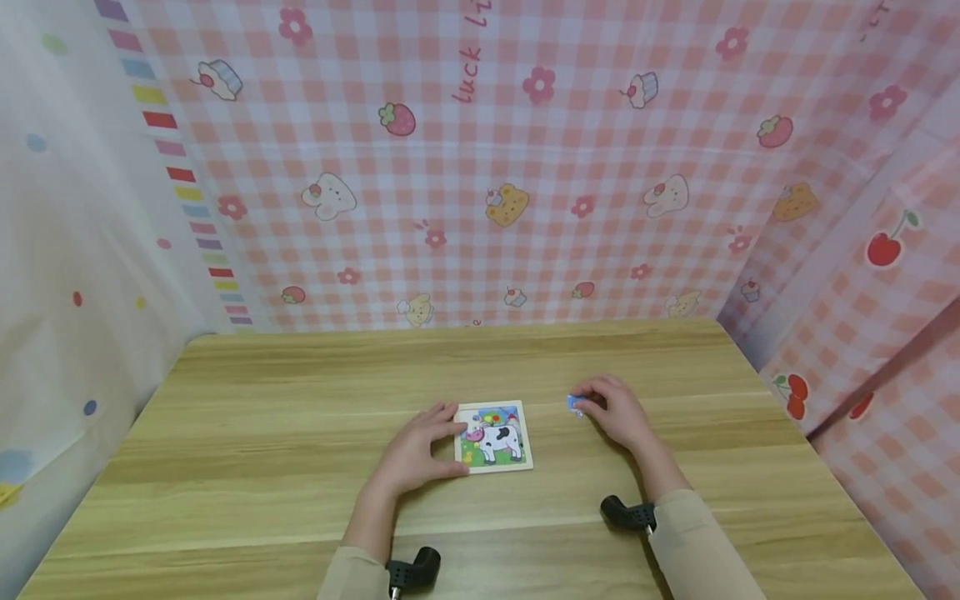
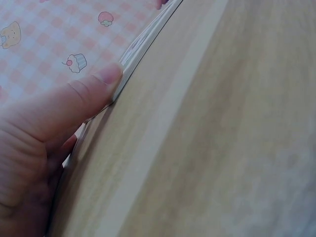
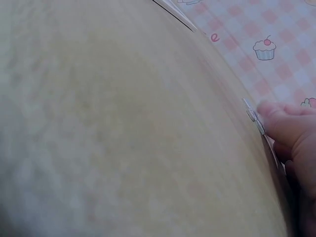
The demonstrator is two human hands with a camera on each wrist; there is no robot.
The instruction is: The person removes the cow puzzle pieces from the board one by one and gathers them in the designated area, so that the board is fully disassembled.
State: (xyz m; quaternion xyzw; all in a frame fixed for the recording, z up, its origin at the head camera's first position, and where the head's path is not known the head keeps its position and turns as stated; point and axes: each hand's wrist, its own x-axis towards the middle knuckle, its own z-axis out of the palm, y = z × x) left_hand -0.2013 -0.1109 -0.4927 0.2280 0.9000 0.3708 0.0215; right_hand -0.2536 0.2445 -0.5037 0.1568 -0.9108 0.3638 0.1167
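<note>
A square jigsaw puzzle (image 1: 492, 437) with a cow picture lies in a pale frame on the wooden table. Its upper left part shows a pale patch instead of the bright picture. My left hand (image 1: 415, 451) grips the frame's left side, thumb at the near edge and fingers towards the far edge. In the left wrist view the thumb (image 2: 94, 89) presses against the rim of the frame. To the right of the puzzle, my right hand (image 1: 612, 410) pinches a small blue puzzle piece (image 1: 575, 404) between thumb and fingers, low over the table. The right wrist view shows the piece (image 3: 254, 116) edge-on.
The wooden table (image 1: 262, 467) reaches back to a pink checked curtain (image 1: 465, 167). A white dotted curtain (image 1: 90, 250) hangs at the left, and cherry-printed cloth (image 1: 847, 308) at the right. Black wrist mounts (image 1: 628, 514) stick out from both sleeves.
</note>
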